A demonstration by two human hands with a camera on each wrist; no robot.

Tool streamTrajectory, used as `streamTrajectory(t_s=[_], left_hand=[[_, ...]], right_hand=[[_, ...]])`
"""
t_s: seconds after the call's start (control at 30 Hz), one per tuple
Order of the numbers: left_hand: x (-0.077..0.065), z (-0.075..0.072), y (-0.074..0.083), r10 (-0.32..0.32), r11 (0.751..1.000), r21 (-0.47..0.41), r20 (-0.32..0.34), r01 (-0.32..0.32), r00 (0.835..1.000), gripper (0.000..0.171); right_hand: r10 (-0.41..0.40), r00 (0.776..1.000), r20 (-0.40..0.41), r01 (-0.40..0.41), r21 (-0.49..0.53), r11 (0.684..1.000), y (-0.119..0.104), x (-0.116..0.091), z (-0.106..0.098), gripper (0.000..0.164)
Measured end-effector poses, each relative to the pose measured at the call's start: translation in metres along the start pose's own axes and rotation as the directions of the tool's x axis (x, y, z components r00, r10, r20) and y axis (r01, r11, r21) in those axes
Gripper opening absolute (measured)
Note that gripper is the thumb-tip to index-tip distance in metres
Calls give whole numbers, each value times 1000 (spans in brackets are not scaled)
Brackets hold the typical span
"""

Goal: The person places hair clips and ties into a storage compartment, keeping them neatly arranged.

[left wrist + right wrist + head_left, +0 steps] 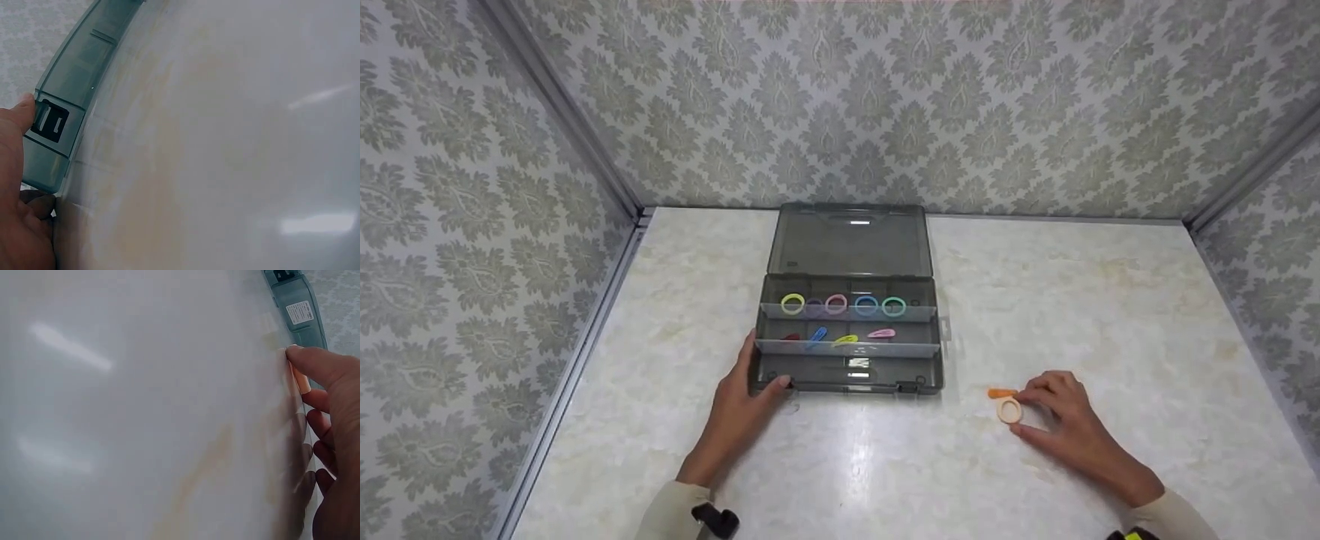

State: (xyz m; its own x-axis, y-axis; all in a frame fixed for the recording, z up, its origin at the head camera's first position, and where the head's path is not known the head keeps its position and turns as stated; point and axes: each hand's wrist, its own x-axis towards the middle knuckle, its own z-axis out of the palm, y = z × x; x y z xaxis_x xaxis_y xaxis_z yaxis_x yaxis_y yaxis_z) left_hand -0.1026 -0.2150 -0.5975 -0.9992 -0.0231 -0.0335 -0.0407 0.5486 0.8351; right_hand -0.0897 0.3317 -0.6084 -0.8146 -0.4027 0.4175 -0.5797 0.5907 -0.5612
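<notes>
An open grey see-through organizer box lies on the table, its lid folded back. My left hand holds its front left corner, thumb at the front wall and fingers along the left side. In the left wrist view the thumb sits beside a dark latch. To the right of the box, my right hand pinches a peach hair tie between thumb and fingers. Just behind that ring is an orange hair clip, close to the fingertips.
Several coloured hair ties, one of them yellow, stand in the box's back row. The middle row holds several snap clips, including a pink one. Clear dividers separate the rows. Patterned walls enclose the table.
</notes>
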Motion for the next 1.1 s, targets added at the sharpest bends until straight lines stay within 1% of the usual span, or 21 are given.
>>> streamTrajectory(t_s=[0.17, 0.33, 0.47, 0.6, 0.7, 0.8, 0.9, 1.1], left_hand=[[0, 0, 1, 4, 1000, -15, -10, -4, 1000, 101], [0, 1, 0, 8, 1000, -13, -5, -8, 1000, 102], [0, 1, 0, 12, 1000, -18, -3, -12, 1000, 102], [1, 1, -1, 15, 1000, -23, 1, -15, 1000, 103], [2, 1, -1, 13, 999, -29, -3, -13, 1000, 104], [2, 1, 0, 14, 999, -35, -3, -14, 1000, 103], [2, 2, 0, 10, 999, -35, -3, -10, 1000, 103], [1, 1, -1, 20, 999, -31, -8, -20, 1000, 103]], right_hand=[[0, 1000, -16, 0, 16, 1000, -3, 1, 1, 43], [11, 999, -39, -9, 67, 998, -4, 3, 2, 43], [25, 998, -64, -20, 90, 996, -6, 10, 1, 43], [14, 995, -98, -6, 72, 997, -8, 25, 0, 40], [4, 991, -132, 2, 40, 999, -9, 40, 0, 35], [27, 987, -159, -24, 20, 1000, -9, 55, 0, 30], [49, 985, -163, -48, 15, 999, -8, 68, 1, 27], [79, 987, -140, -78, 15, 997, -8, 94, 4, 25]])
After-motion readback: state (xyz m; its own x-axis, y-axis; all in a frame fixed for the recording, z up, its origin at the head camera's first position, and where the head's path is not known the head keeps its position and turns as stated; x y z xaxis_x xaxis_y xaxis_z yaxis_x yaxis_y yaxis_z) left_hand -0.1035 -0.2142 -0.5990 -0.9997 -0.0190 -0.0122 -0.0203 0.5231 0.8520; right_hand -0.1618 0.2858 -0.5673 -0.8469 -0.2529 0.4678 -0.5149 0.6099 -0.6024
